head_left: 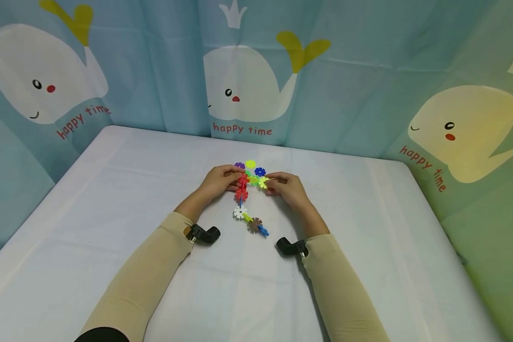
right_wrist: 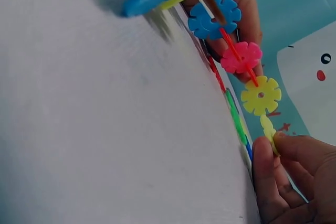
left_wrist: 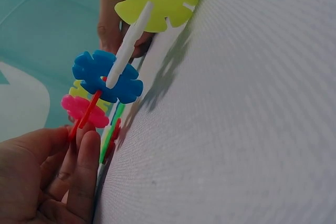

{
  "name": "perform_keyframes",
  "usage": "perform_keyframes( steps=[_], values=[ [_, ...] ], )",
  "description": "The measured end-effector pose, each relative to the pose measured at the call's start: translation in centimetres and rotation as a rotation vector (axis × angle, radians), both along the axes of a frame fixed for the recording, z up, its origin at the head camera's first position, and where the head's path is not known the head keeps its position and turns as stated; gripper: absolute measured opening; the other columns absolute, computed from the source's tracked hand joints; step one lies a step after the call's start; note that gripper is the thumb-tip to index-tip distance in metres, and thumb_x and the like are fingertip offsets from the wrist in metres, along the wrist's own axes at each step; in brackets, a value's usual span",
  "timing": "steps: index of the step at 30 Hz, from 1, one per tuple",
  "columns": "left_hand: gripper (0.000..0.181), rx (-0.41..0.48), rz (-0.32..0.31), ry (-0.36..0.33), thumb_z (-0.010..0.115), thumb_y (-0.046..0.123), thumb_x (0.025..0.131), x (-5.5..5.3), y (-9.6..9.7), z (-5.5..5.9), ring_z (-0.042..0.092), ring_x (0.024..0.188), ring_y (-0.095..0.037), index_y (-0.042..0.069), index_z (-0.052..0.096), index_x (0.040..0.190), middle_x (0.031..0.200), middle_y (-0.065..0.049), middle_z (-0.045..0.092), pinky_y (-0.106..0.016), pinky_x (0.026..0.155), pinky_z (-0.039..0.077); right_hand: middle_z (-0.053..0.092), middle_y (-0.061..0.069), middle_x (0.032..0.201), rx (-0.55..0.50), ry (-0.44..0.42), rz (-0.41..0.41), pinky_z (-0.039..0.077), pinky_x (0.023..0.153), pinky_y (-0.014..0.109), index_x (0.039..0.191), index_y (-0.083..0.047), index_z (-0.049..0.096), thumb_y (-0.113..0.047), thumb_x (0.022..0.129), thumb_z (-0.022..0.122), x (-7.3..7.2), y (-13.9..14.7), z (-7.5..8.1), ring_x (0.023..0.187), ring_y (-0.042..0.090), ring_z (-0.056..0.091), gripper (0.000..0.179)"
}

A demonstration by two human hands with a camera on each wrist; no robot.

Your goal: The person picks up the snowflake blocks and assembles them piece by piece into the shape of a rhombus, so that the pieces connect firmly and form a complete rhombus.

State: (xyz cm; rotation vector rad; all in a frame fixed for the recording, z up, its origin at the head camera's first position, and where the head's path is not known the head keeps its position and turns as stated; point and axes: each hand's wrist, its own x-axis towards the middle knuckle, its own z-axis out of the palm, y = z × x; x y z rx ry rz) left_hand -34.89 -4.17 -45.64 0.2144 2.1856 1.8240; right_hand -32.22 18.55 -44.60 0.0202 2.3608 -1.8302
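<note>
A chain of slotted plastic snowflake discs runs between my hands and trails toward me, with a white disc (head_left: 240,213), a brown disc (head_left: 254,225) and a blue disc (head_left: 263,231) along its near part. My left hand (head_left: 215,181) pinches a red disc (left_wrist: 90,109) of the chain, beside a pink disc (left_wrist: 77,107). Between thumb and fingers, my right hand (head_left: 288,187) holds a pale yellow disc (right_wrist: 268,134) edge-on. It meets another yellow disc (right_wrist: 261,96), which joins onto the pink one. My fingers partly hide the held discs.
Just beyond the hands lie loose discs: a purple one (head_left: 239,165), a yellow-green one (head_left: 250,164) and a dark blue one (head_left: 260,171). Green (right_wrist: 236,118) and red discs lie flat there too. The white-covered table (head_left: 367,266) meets a whale-print curtain (head_left: 355,104) behind.
</note>
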Motion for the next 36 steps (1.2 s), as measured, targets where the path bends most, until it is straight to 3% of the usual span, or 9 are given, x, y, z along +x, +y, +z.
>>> perform_keyframes(
  steps=[7,19,36],
  values=[
    [0.028,0.007,-0.001,0.008,0.056,0.017,0.102,0.0,0.0,-0.1,0.065,0.079,-0.011,0.004,0.064,0.125,0.108,-0.015,0.067,-0.022,0.072,0.058,0.068,0.008,0.098,-0.037,0.002,-0.004,0.058,0.072,0.021,0.123,0.005,0.064,-0.007,0.096,0.063,0.1,-0.1,-0.1,0.072,0.006,0.068,0.03],
    [0.028,0.002,-0.017,0.007,0.057,0.017,0.101,-0.1,0.2,-0.2,0.066,0.08,-0.011,0.005,0.064,0.126,0.111,-0.015,0.068,-0.023,0.072,0.058,0.067,0.02,0.113,-0.044,-0.008,0.008,0.058,0.072,0.021,0.125,0.004,0.064,-0.009,0.096,0.063,0.2,-0.5,-0.1,0.074,0.005,0.068,0.032],
    [0.027,-0.071,-0.012,0.024,0.064,0.016,0.097,-0.1,0.3,-0.2,0.067,0.076,-0.009,0.005,0.068,0.121,0.113,-0.014,0.071,-0.023,0.071,0.058,0.069,0.016,0.105,-0.068,-0.019,-0.028,0.057,0.069,0.018,0.118,0.011,0.065,-0.005,0.094,0.066,0.3,-1.3,0.3,0.069,0.005,0.067,0.029]
  ],
)
